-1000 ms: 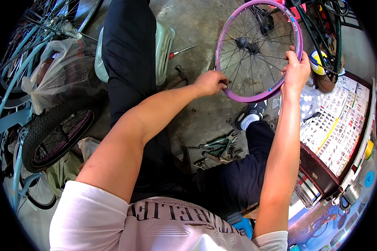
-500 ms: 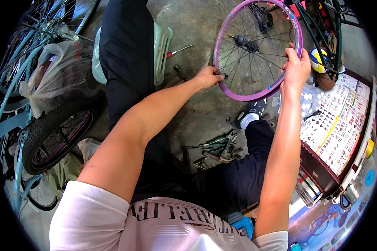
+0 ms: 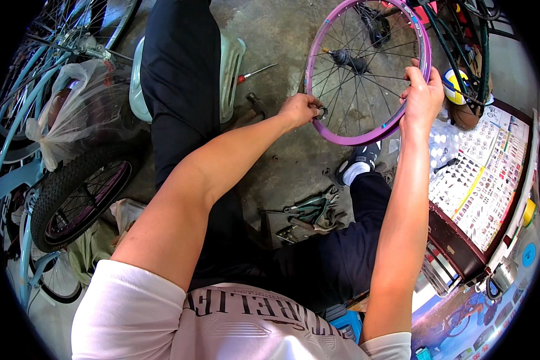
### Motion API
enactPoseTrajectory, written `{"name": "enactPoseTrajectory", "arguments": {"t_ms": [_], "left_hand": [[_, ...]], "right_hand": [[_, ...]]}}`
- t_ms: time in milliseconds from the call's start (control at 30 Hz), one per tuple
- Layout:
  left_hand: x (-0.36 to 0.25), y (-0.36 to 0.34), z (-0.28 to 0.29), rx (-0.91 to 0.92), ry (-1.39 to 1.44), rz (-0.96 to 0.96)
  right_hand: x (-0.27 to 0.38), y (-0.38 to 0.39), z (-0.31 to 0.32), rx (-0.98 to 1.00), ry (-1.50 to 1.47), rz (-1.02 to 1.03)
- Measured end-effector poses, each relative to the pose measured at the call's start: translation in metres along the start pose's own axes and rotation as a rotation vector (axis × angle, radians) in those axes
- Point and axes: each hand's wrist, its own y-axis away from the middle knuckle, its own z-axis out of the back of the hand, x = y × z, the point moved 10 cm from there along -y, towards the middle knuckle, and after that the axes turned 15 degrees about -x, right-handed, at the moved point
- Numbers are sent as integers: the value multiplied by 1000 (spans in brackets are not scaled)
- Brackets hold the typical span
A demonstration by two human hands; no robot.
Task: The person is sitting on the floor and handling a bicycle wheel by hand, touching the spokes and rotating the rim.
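Observation:
A purple bicycle wheel without a tyre is held up in front of me, with black spokes and a dark hub. At its right side my right hand is wrapped round the rim. My left hand is at the lower left of the rim, its fingers closed on a small, round, dark metal tool that looks like a spoke wrench. The tool sits against the rim's inner edge by the spoke ends; my fingertips partly hide it.
Pliers and other hand tools lie on the floor between my legs. A hammer and a red-handled screwdriver lie beside a pale green stool. A tyred wheel leans at left; a brown case stands at right.
My left fingers have turned slightly, and more of the round tool shows. The wheel has shifted a little to the left, with my right hand still on its rim.

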Motion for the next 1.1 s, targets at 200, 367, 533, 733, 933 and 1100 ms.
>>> {"name": "enactPoseTrajectory", "arguments": {"t_ms": [200, 367, 533, 733, 933, 1100], "left_hand": [[-4, 2, -3, 31, -55, 15], [-4, 4, -4, 53, 16, 60], [-7, 4, -4, 74, 26, 79], [-36, 27, -12, 146, 21, 61], [-58, 49, -34, 228, -176, -49], [-62, 58, -39, 335, 17, 106]], "right_hand": [[1, 1, 0, -10, 0, -7], [-2, -4, 1, -16, -34, -15], [-1, -9, 1, 51, 28, 25], [-13, 13, 25, 24, 320, 335], [-15, 34, 26, -32, 90, 164], [-24, 21, 29, -81, 60, 178]]}}
